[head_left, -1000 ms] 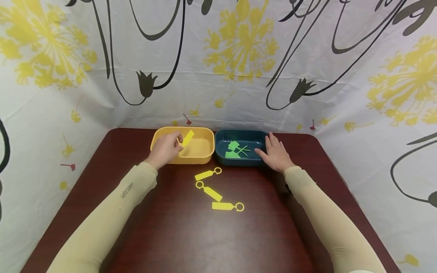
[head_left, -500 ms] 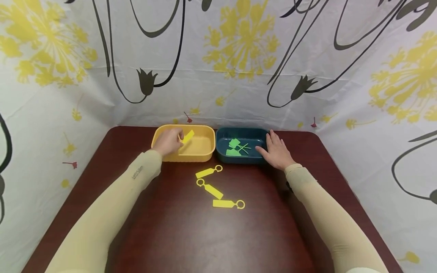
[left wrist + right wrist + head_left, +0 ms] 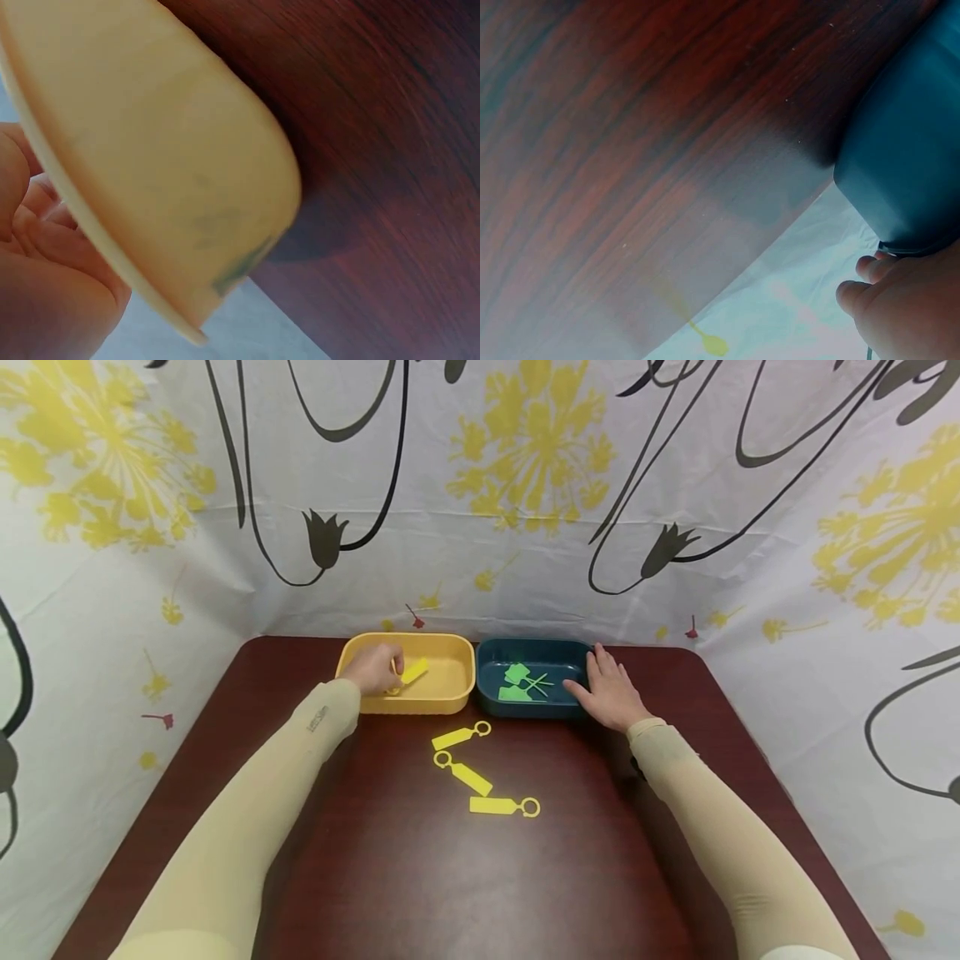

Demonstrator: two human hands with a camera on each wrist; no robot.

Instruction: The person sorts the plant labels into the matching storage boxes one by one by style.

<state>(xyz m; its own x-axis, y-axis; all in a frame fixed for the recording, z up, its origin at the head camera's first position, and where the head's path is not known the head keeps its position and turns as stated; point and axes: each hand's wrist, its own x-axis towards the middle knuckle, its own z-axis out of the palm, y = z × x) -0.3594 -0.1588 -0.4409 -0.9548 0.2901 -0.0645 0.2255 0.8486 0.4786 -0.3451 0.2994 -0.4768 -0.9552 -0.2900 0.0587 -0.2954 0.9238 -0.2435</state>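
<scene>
My left hand (image 3: 377,669) reaches into the yellow bin (image 3: 444,704) at the back left. Its fingers pinch the ring end of a yellow plastic tag (image 3: 415,672), low over the bin floor. In the left wrist view the bin's wall (image 3: 172,150) hides the fingertips and the tag. My right hand (image 3: 611,693) lies with fingers spread over the right end of the dark blue bin (image 3: 540,712). Several green flat pieces (image 3: 516,693) with thin stems lie inside that bin. Three yellow ring tags, one near (image 3: 452,739), one middle (image 3: 471,778), one front (image 3: 492,806), lie on the table.
The two bins stand side by side at the back edge of the dark red-brown table (image 3: 480,885). Behind it and at both sides hangs a white cloth (image 3: 420,560) printed with yellow and dark flowers.
My left hand has moved deeper into the yellow bin, lowering the yellow tag from a raised slant to nearly flat. The right hand stays on the blue bin.
</scene>
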